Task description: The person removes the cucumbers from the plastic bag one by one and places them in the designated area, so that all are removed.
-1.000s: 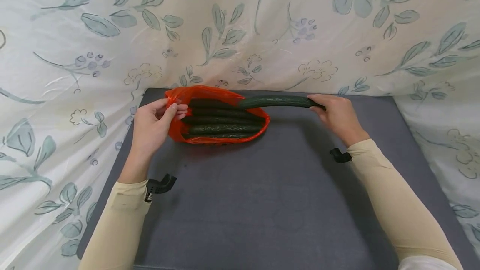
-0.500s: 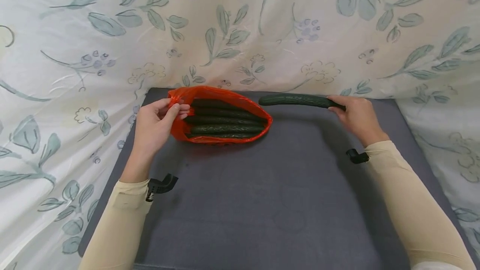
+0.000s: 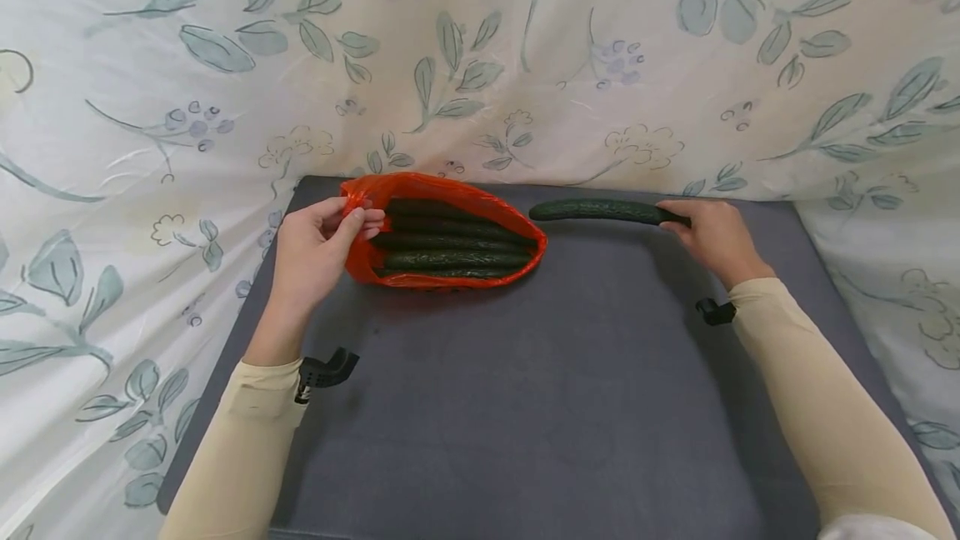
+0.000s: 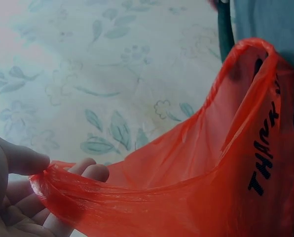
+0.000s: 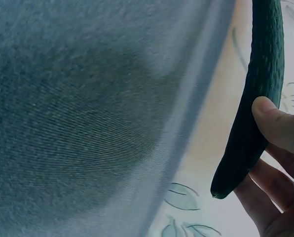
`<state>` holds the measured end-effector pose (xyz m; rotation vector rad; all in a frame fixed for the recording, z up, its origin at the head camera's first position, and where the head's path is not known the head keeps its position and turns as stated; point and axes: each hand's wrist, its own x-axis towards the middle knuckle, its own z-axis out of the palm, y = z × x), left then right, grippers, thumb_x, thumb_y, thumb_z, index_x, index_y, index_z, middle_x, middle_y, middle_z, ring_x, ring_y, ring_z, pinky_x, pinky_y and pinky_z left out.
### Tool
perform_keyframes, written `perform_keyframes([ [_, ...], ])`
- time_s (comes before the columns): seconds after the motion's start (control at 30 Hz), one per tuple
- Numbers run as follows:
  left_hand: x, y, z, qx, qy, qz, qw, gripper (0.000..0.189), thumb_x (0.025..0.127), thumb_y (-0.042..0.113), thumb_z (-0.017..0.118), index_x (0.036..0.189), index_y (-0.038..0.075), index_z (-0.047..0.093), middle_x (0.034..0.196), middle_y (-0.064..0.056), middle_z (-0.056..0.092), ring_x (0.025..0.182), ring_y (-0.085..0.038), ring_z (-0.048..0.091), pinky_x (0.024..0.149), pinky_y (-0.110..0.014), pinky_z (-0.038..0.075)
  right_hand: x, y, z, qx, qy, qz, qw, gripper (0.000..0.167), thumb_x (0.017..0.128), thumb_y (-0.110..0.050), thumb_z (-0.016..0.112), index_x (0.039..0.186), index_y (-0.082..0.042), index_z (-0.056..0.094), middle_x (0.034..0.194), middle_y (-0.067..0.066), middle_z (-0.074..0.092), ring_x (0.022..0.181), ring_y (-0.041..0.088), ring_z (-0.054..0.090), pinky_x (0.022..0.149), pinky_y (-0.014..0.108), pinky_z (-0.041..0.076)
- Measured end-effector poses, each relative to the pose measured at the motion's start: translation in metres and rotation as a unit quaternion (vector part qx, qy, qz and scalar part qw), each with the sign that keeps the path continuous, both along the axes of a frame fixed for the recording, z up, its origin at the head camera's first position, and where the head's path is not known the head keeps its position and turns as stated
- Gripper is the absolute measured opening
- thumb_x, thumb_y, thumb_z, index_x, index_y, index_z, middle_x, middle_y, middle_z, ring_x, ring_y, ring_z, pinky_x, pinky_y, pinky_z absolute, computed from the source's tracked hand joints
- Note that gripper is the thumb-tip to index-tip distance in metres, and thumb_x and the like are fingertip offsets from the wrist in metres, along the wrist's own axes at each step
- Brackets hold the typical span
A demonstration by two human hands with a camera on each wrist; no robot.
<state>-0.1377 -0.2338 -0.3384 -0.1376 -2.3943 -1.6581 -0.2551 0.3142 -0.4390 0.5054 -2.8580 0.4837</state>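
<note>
A thin red plastic bag (image 3: 420,280) lies at the back left with its mouth held wide, and several dark green cucumbers (image 3: 457,259) rest side by side in it. My left hand (image 3: 315,248) pinches the gathered edge of the bag between thumb and fingers; black lettering shows on the bag's side in the left wrist view. One long cucumber (image 3: 592,209) is outside the bag, its far tip just right of the bag's mouth. My right hand (image 3: 712,236) grips its right end, thumb on one side and fingers on the other in the right wrist view.
A grey cloth-covered table (image 3: 540,382) stretches beneath both hands. A white curtain (image 3: 555,65) with leaf and flower prints hangs along its back and sides. The bag and the loose cucumber are close to the table's back edge.
My right hand has moved right, drawing the cucumber's tip away from over the bag's mouth; in the last half second the cucumber has dipped slightly. My left hand keeps its pinch on the bag.
</note>
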Motion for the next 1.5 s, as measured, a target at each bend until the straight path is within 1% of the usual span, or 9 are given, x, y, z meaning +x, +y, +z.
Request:
perform_keyframes([
  [0.27,-0.001,0.000,-0.004,0.004,-0.005,-0.006,1.0000,0.031,0.110,0.012,0.066,0.132,-0.009,0.071,0.114,-0.022,0.078,0.093,-0.010,0.079,0.092,-0.025,0.061,-0.014,0.004,-0.014,0.034,-0.022,0.003,0.9992,0.041,0.100,-0.012,0.081,0.139,-0.004,0.073,0.121,0.028,0.075,0.093,0.049,0.072,0.080,0.066,0.056],
  [0.5,-0.002,-0.002,-0.004,0.009,-0.001,-0.006,0.9999,0.031,0.110,0.012,0.066,0.132,-0.009,0.071,0.114,-0.022,0.078,0.097,-0.019,0.080,0.093,-0.025,0.060,-0.018,0.009,-0.019,0.045,-0.038,-0.005,0.9983,0.040,0.101,-0.012,0.080,0.140,-0.004,0.073,0.117,0.029,0.075,0.086,0.043,0.072,0.075,0.062,0.056],
  [0.57,-0.002,-0.002,-0.004,0.005,0.000,-0.005,1.0000,0.031,0.110,0.012,0.066,0.132,-0.009,0.071,0.114,-0.022,0.078,0.096,-0.016,0.080,0.093,-0.025,0.061,-0.018,0.010,-0.020,0.044,-0.044,-0.010,0.9980,0.041,0.101,-0.011,0.079,0.141,-0.004,0.072,0.115,0.029,0.075,0.082,0.040,0.072,0.072,0.059,0.056],
  [0.73,-0.001,-0.003,-0.004,0.000,0.001,-0.002,1.0000,0.030,0.110,0.011,0.066,0.132,-0.009,0.072,0.114,-0.022,0.078,0.092,-0.009,0.079,0.092,-0.025,0.061,-0.018,0.015,-0.023,0.051,-0.056,-0.014,0.9970,0.043,0.101,-0.010,0.079,0.143,-0.003,0.070,0.116,0.030,0.075,0.080,0.038,0.072,0.070,0.058,0.056],
  [0.9,-0.001,-0.004,-0.003,0.002,0.003,-0.003,1.0000,0.031,0.110,0.010,0.066,0.132,-0.010,0.071,0.114,-0.023,0.078,0.093,-0.011,0.079,0.091,-0.025,0.061,-0.019,0.021,-0.028,0.064,-0.063,-0.016,0.9958,0.044,0.100,-0.009,0.079,0.143,-0.001,0.069,0.117,0.031,0.074,0.080,0.040,0.071,0.072,0.061,0.056],
  [1.0,0.000,-0.004,-0.003,0.009,-0.001,-0.005,0.9999,0.031,0.110,0.010,0.066,0.132,-0.011,0.070,0.114,-0.024,0.078,0.094,-0.012,0.079,0.091,-0.025,0.061,-0.020,0.025,-0.031,0.073,-0.076,-0.024,0.9942,0.045,0.101,-0.009,0.078,0.143,0.000,0.068,0.121,0.033,0.072,0.086,0.045,0.072,0.078,0.065,0.056],
  [1.2,0.000,-0.005,-0.003,0.010,0.000,-0.005,0.9999,0.030,0.110,0.010,0.066,0.132,-0.011,0.071,0.114,-0.024,0.078,0.095,-0.015,0.080,0.092,-0.025,0.061,-0.021,0.027,-0.034,0.082,-0.097,-0.036,0.9913,0.045,0.101,-0.008,0.078,0.144,0.001,0.067,0.126,0.033,0.070,0.097,0.047,0.072,0.084,0.066,0.056],
  [1.37,0.000,-0.004,-0.003,0.012,0.000,-0.010,0.9999,0.031,0.110,0.009,0.066,0.132,-0.012,0.070,0.114,-0.025,0.077,0.093,-0.010,0.079,0.092,-0.026,0.061,-0.022,0.029,-0.036,0.082,-0.111,-0.038,0.9896,0.045,0.101,-0.008,0.078,0.144,0.001,0.067,0.130,0.034,0.068,0.106,0.050,0.070,0.090,0.068,0.055],
  [1.5,-0.001,-0.003,-0.002,0.013,0.002,-0.011,0.9998,0.031,0.110,0.009,0.065,0.131,-0.013,0.070,0.114,-0.025,0.077,0.092,-0.010,0.079,0.091,-0.026,0.061,-0.021,0.032,-0.036,0.082,-0.108,-0.042,0.9899,0.045,0.100,-0.008,0.079,0.143,0.001,0.068,0.131,0.034,0.068,0.110,0.051,0.069,0.094,0.070,0.053],
])
